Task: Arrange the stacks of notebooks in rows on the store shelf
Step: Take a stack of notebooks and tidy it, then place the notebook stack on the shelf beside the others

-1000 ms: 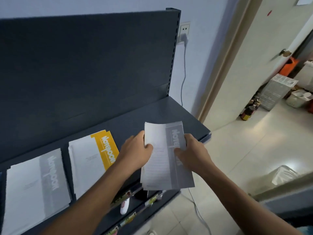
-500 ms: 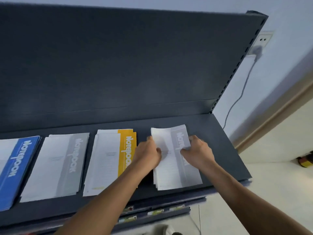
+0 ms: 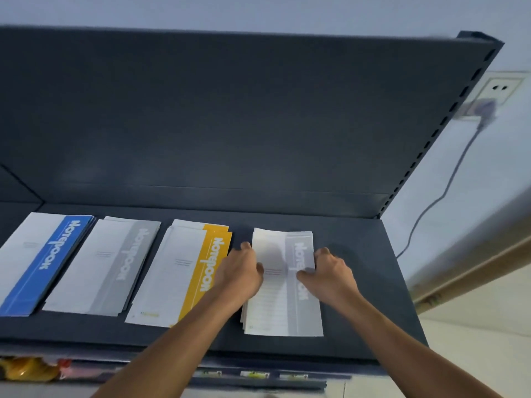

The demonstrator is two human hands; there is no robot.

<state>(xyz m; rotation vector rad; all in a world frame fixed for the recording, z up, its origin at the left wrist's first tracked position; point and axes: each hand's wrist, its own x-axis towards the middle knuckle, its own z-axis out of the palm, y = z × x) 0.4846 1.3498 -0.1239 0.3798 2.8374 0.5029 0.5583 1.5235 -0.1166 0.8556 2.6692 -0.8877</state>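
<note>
Head cam: grey stack (image 3: 284,305) is pinched at both long edges by left grip (image 3: 240,272) and right grip (image 3: 330,275), axis near-to-far, just right of yellow stack (image 3: 178,277).

The left grip (image 3: 241,275) hides the near right corner of the yellow stack (image 3: 184,271) and part of the left edge of the rightmost grey stack (image 3: 283,308). Far left of it, the blue stack (image 3: 43,262) is cut off by the frame. Below both grips the shelf-edge labels (image 3: 254,374) are unreadable. Beyond the right grip (image 3: 330,275) the plug (image 3: 485,106) is blurred.
</note>
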